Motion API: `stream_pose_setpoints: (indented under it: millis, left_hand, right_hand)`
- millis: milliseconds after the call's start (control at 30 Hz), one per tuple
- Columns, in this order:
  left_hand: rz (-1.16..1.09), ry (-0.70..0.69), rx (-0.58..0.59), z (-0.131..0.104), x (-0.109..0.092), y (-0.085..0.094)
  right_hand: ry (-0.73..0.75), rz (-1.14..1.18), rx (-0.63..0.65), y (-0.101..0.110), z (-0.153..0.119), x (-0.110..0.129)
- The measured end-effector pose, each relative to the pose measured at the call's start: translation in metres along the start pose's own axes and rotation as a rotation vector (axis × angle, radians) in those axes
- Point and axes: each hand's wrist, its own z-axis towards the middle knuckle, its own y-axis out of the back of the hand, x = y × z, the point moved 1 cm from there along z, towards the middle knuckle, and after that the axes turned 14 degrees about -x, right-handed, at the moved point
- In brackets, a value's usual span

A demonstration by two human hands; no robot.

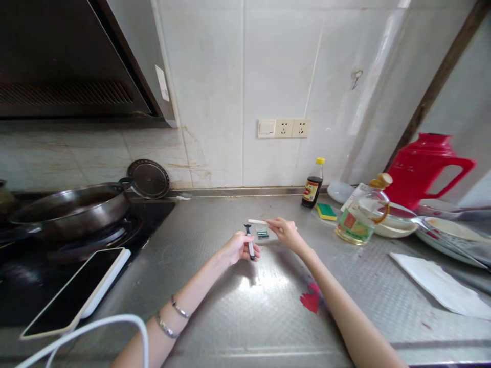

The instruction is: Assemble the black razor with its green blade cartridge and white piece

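My left hand (242,247) is closed around the handle of a razor (251,246), its dark head end pointing up and away. To the right, my right hand (283,231) pinches a thin white stick (258,222), whose free end reaches left close to the top of the razor. Between the hands, a small green and dark razor cartridge (263,234) lies on the metal counter (215,225).
On the left are a stove with a pan (76,209) and a phone (76,294) with a white cable. At the right stand a sauce bottle (312,185), a sponge (326,211), an oil jug (356,220), a red thermos (418,171), dishes and white paper (441,283).
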Motion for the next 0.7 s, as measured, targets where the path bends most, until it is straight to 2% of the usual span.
stream_pose_setpoints:
  millis: [433, 533, 700]
  left_hand:
    - [0.006, -0.012, 0.025, 0.0042, 0.0036, 0.0025]
    - [0.019, -0.016, 0.027, 0.0049, 0.0050, 0.0024]
    - [0.032, -0.025, 0.051, 0.0069, 0.0079, 0.0030]
  right_hand:
    - [-0.006, 0.105, 0.054, 0.0021, 0.0002, 0.0034]
    - [-0.021, 0.070, 0.022, 0.0030, 0.0001, 0.0039]
    - [0.018, 0.095, 0.041, 0.0024, -0.0004, 0.0066]
